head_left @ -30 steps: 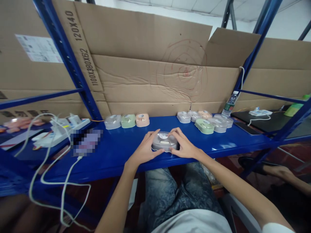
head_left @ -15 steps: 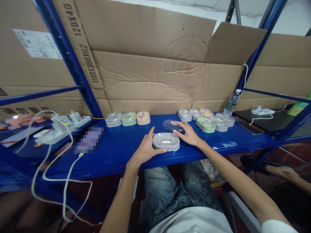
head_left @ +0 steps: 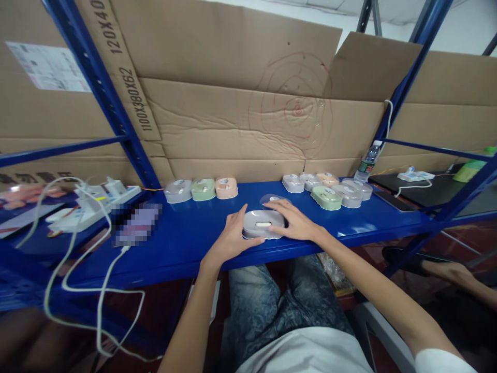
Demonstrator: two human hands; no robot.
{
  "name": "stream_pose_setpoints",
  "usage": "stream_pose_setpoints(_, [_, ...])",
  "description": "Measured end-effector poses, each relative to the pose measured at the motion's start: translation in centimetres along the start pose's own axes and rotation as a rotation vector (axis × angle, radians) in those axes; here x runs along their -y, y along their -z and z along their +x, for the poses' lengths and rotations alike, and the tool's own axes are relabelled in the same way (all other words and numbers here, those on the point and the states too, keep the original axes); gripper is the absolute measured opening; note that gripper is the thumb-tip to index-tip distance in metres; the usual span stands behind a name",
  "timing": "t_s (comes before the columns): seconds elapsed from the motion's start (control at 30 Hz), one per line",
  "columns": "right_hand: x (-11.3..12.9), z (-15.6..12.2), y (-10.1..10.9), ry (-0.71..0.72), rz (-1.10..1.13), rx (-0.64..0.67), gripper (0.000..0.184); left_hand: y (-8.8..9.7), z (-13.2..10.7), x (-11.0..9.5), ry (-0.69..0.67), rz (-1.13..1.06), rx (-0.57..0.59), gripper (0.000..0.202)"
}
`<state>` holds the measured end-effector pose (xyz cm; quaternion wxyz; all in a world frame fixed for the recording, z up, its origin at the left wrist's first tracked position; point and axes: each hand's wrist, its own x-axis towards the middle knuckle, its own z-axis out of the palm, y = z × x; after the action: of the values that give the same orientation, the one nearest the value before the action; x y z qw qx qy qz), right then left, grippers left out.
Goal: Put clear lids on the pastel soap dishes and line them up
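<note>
Your left hand point(head_left: 229, 235), fingers and thumb spread, flanks one uncovered grey case point(head_left: 252, 223) on the blue shelf point(head_left: 186, 233); your right hand point(head_left: 297, 220) arches over its right end, whether gripping I cannot tell. Behind sit one clear lid point(head_left: 272, 198), three lidded cases point(head_left: 203, 190) left, six right.

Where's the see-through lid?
In the head view, the see-through lid is near the middle, just on the far side of the open grey box, by the right hand.
</note>
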<state>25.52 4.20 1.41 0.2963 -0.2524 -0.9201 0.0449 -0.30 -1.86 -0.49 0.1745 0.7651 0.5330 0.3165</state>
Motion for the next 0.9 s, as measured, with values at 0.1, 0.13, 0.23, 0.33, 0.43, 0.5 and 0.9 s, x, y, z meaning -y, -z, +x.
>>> stream_pose_setpoints(0.1, [1.0, 0.0, -0.9, 0.014, -0.026, 0.08, 0.07, 0.0, 0.1, 0.0, 0.005, 0.002, 0.002, 0.114])
stream_pose_setpoints(0.13, [1.0, 0.1, -1.2, 0.004, -0.013, 0.085, 0.068, 0.0, 0.1, 0.0, 0.012, 0.002, 0.002, 0.116])
stream_pose_setpoints(0.23, [0.7, 0.2, -1.5, -0.024, 0.077, 0.035, 0.063, 0.0, 0.3, -0.2, 0.03, 0.001, -0.004, 0.122])
stream_pose_setpoints(0.33, [0.2, 0.2, -1.3, -0.051, 0.183, -0.082, 0.054, 0.1, 0.4, -0.4, 0.046, -0.01, -0.01, 0.127])
stream_pose_setpoints(0.43, [-0.4, 0.3, -1.1, -0.149, 0.302, -0.279, 0.048, 0.1, 0.4, -0.3, 0.043, -0.03, -0.014, 0.128])
stream_pose_setpoints(0.5, [-0.7, 0.2, -1.0, -0.252, 0.393, -0.405, 0.05, 0.0, 0.4, -0.2, 0.037, -0.037, -0.016, 0.127])
stream_pose_setpoints(0.9, [-1.3, -0.3, -1.1, -0.351, 0.448, -0.431, 0.054, 0.2, 0.3, -0.5, 0.029, -0.044, -0.001, 0.126])
